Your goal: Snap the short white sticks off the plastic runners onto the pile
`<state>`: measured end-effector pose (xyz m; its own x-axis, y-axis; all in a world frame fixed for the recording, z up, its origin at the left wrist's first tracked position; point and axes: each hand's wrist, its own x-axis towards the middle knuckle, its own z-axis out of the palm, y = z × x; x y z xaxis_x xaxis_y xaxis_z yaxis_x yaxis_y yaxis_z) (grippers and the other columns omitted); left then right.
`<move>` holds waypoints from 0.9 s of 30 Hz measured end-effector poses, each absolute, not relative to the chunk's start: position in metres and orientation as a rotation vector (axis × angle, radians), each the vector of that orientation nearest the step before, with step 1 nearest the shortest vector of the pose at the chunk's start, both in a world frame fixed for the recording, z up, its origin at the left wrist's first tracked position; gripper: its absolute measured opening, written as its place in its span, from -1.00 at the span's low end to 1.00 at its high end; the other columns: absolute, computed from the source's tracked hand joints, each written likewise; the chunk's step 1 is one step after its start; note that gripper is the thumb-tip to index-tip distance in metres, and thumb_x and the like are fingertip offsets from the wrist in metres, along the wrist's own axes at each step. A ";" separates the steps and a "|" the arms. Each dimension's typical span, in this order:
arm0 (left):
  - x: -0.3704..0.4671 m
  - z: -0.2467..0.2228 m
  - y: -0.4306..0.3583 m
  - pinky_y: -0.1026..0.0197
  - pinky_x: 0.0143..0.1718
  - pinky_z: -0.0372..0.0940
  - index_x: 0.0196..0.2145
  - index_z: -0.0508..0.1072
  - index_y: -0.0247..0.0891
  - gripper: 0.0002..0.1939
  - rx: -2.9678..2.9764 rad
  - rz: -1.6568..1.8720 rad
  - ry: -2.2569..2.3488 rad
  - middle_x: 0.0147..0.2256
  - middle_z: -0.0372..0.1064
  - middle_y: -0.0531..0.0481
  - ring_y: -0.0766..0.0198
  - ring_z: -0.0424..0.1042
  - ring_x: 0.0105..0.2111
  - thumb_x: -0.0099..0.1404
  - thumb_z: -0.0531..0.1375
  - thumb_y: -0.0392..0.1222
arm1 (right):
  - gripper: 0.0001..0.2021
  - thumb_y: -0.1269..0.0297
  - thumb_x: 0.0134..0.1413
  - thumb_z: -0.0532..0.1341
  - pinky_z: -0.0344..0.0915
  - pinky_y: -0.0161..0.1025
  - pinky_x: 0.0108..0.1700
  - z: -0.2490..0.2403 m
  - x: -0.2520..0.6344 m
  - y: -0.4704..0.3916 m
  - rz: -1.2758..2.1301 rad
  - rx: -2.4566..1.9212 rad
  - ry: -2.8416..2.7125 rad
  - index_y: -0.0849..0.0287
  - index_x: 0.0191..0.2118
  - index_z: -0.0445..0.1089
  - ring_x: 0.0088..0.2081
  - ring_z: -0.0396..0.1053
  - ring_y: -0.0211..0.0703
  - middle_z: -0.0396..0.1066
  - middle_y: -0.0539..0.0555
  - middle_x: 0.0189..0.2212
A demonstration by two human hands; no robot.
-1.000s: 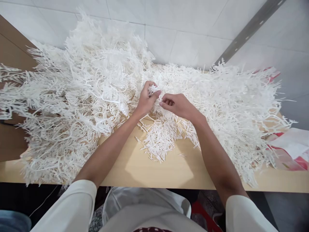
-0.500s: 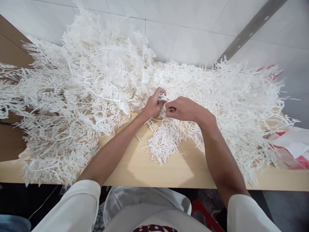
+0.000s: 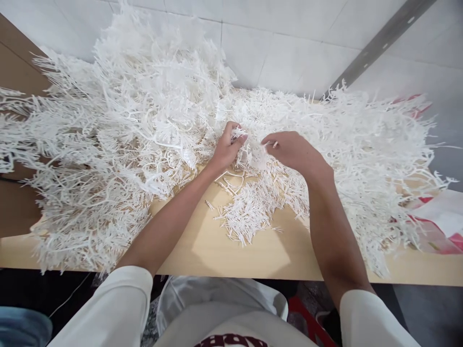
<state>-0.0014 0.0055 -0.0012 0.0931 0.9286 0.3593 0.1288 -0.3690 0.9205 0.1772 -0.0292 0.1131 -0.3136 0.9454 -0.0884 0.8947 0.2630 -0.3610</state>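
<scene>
White sprigs [image 3: 144,125] on table [image 3: 238,260], tiled wall [image 3: 296,62]

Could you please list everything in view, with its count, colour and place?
Left heap of branched pieces: 1, white, table's left
Right heap of branched pieces: 1, white, table's right
Pile of short pieces: 1, white, front middle
Table: 1, light wood, beneath the heaps
Tiled wall: 1, pale grey, behind
Slotted strip: 1, grey, upper right
Cardboard-like panels: count unclear, brown, far left
Plastic bag: 1, red and white, right edge
Cable: 1, white, below table, left
Unclear object: 1, blue, bottom left
Left hand: 1, bare, centre, holding a white bunch
Right hand: 1, bare, right of centre, curled
Shirt: 1, whitish, dark-red lettering, bottom
</scene>
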 end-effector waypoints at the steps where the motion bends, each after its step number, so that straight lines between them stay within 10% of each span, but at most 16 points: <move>1: -0.001 -0.001 0.006 0.25 -0.31 0.18 -0.18 0.18 -0.12 -0.55 1.595 1.365 1.071 -0.37 0.13 0.06 0.34 0.29 -0.35 0.26 0.08 0.30 | -0.70 0.21 0.17 0.07 0.16 -0.19 -0.28 0.105 0.183 -0.024 0.368 -1.843 -2.276 0.12 -0.10 0.48 -0.33 0.31 -0.15 0.42 0.18 -0.19; 10: -0.002 0.000 0.008 0.21 -0.18 0.22 -0.15 0.19 -0.13 -0.45 1.523 1.371 1.068 -0.31 0.16 0.06 0.33 0.29 -0.27 0.18 0.10 0.38 | -0.67 -0.03 0.19 0.11 0.06 -0.25 -0.32 0.097 0.165 -0.025 0.762 -1.521 -2.470 0.13 -0.31 0.42 -0.44 0.23 -0.27 0.38 0.00 -0.46; 15: -0.004 0.000 0.009 0.17 -0.12 0.22 -0.16 0.22 -0.12 -0.44 1.578 1.350 1.074 -0.26 0.17 0.04 0.30 0.27 -0.23 0.15 0.13 0.39 | -0.63 0.10 0.22 0.06 -0.10 -0.25 -0.38 0.096 0.153 -0.031 0.431 -1.505 -2.526 0.17 -0.56 0.23 -0.52 -0.01 -0.33 0.16 -0.06 -0.63; 21: -0.005 -0.003 0.010 0.17 -0.13 0.22 -0.13 0.22 -0.11 -0.45 1.544 1.344 1.061 -0.26 0.17 0.05 0.31 0.29 -0.25 0.17 0.12 0.37 | -0.63 -0.08 0.14 0.12 -0.08 -0.26 -0.36 0.096 0.155 -0.030 0.427 -1.684 -2.514 0.14 -0.42 0.31 -0.49 0.07 -0.31 0.26 -0.03 -0.53; 27: -0.004 -0.004 0.010 0.17 -0.16 0.23 -0.13 0.22 -0.11 -0.49 1.627 1.351 1.084 -0.33 0.18 0.06 0.30 0.31 -0.28 0.21 0.11 0.34 | -0.73 0.20 0.20 0.03 -0.16 -0.24 -0.40 0.091 0.152 -0.027 0.308 -1.529 -2.649 0.16 -0.51 0.19 -0.54 -0.07 -0.33 0.11 -0.06 -0.62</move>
<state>-0.0038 0.0105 -0.0040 0.0860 0.9313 0.3539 0.1438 -0.3631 0.9206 0.1525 -0.0271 0.0909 -0.5036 0.8630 -0.0417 0.8495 0.4857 -0.2060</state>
